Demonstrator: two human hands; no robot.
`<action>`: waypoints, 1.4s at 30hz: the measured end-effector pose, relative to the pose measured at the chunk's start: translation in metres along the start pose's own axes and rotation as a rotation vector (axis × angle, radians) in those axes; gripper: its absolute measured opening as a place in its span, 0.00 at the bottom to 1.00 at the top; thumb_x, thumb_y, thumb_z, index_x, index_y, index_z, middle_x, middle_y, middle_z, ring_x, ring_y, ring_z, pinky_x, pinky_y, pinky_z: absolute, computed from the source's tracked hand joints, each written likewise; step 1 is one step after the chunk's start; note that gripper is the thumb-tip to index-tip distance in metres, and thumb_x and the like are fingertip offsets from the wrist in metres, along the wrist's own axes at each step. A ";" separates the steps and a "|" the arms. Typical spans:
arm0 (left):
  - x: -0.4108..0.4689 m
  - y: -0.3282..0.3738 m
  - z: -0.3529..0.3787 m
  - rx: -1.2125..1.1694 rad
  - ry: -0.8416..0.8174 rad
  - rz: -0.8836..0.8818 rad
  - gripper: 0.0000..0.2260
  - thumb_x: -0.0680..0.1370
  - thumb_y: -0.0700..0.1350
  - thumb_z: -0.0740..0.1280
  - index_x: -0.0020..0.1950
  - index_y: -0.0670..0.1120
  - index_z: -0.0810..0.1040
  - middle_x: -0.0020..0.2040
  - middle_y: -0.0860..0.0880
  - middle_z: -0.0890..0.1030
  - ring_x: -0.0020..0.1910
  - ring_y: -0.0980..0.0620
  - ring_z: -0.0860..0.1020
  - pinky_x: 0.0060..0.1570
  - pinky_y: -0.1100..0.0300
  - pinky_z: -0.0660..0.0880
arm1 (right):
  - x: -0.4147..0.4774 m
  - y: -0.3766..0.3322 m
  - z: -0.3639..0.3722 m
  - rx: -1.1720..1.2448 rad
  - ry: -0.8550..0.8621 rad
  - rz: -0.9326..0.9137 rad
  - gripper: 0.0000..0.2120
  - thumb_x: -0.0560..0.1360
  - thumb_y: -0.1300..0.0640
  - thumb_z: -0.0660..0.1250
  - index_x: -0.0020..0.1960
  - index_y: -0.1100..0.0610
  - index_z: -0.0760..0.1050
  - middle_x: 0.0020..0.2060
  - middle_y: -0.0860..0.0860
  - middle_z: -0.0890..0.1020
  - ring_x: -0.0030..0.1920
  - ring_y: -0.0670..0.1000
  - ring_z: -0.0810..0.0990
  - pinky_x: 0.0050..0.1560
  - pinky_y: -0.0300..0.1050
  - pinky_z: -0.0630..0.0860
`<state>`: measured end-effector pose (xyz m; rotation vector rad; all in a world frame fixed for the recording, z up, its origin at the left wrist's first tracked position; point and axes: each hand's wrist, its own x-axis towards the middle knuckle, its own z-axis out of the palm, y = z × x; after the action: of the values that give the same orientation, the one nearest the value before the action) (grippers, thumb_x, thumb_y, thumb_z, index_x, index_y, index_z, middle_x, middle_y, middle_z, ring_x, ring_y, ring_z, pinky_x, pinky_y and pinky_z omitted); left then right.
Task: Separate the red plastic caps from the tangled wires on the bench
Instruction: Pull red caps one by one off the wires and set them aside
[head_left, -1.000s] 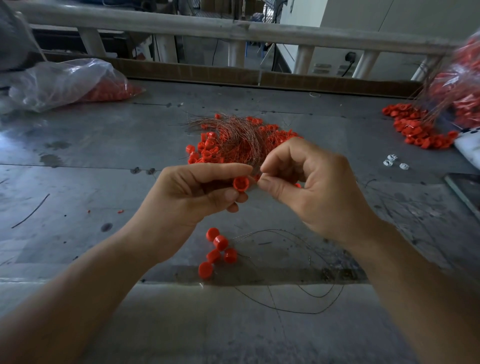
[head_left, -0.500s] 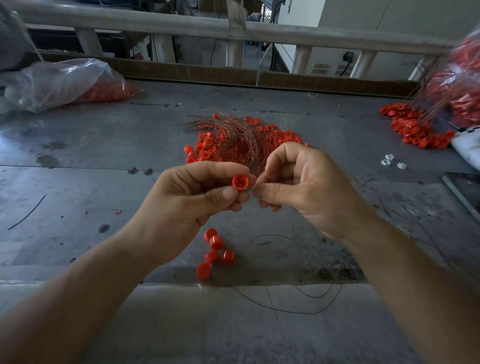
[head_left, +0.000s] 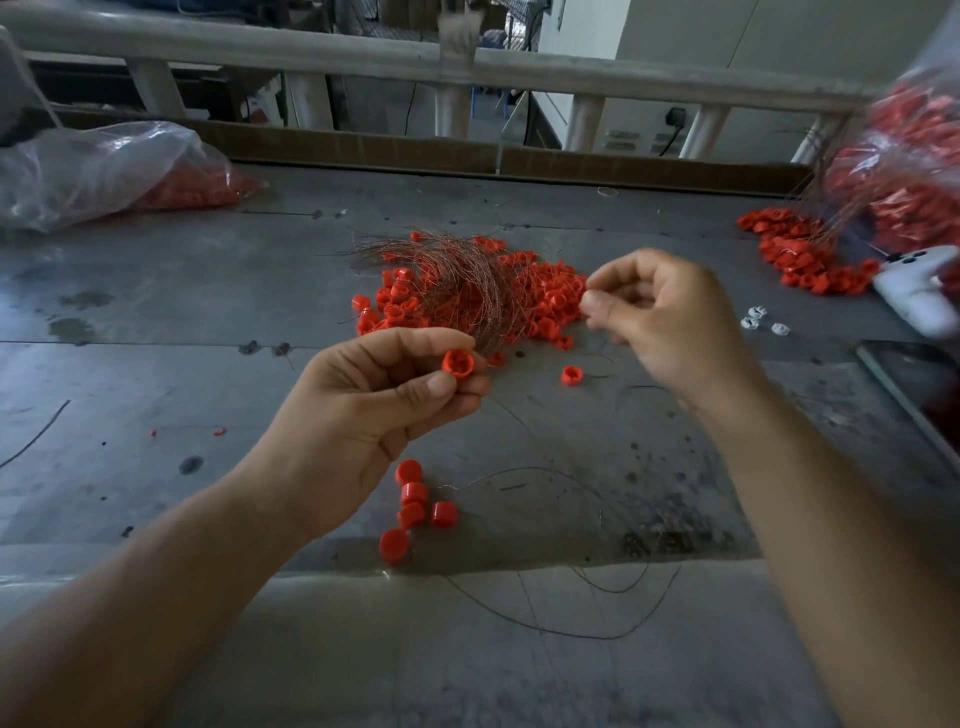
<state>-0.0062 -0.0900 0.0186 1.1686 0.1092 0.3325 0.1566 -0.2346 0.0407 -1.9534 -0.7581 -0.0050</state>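
Red plastic is showing between your left thumb and forefinger: your left hand (head_left: 363, 415) is pinching a single cap (head_left: 458, 362), hollow side facing you, while the other fingers are curling under it. You are holding it above the bench (head_left: 156, 322), just in front of the heap of caps (head_left: 545, 306) and the wire tangle (head_left: 457, 275) lying over that heap. Your right hand (head_left: 670, 322) is hovering to the right of the heap, thumb and forefinger tips pressing together and the remaining fingers folding in; whether a strand is lying between them is too fine to tell. One loose cap (head_left: 571, 375) is lying between your hands. Five separated caps (head_left: 413, 506) are sitting clustered below your left hand, near the bench's front edge, with loose wires (head_left: 571, 613) curling beside them. A clear bag (head_left: 104, 171) is slumping at far left, and a second pile of caps (head_left: 800, 254) is lying at far right beside another bag (head_left: 904, 171).
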 end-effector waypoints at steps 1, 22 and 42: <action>0.000 -0.001 0.000 0.005 0.026 -0.005 0.09 0.64 0.36 0.67 0.40 0.44 0.84 0.39 0.46 0.84 0.39 0.52 0.83 0.39 0.65 0.78 | 0.005 0.006 -0.004 -0.034 0.036 0.013 0.10 0.71 0.60 0.69 0.36 0.48 0.74 0.34 0.49 0.80 0.38 0.51 0.80 0.44 0.47 0.76; 0.000 -0.003 0.003 0.070 0.076 -0.057 0.11 0.64 0.33 0.64 0.39 0.43 0.84 0.37 0.44 0.84 0.38 0.51 0.83 0.38 0.65 0.78 | 0.019 0.043 0.029 -0.598 -0.078 0.039 0.04 0.71 0.56 0.69 0.45 0.55 0.78 0.43 0.49 0.74 0.46 0.49 0.74 0.42 0.39 0.64; 0.000 -0.003 0.002 0.095 0.081 -0.056 0.12 0.64 0.33 0.64 0.38 0.44 0.84 0.37 0.44 0.84 0.38 0.51 0.83 0.37 0.65 0.78 | 0.022 0.045 0.031 -0.516 -0.137 -0.019 0.04 0.70 0.60 0.70 0.45 0.54 0.79 0.42 0.47 0.73 0.42 0.46 0.71 0.44 0.37 0.65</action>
<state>-0.0049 -0.0926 0.0165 1.2436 0.2301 0.3284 0.1874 -0.2118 -0.0040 -2.4542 -0.9326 -0.0866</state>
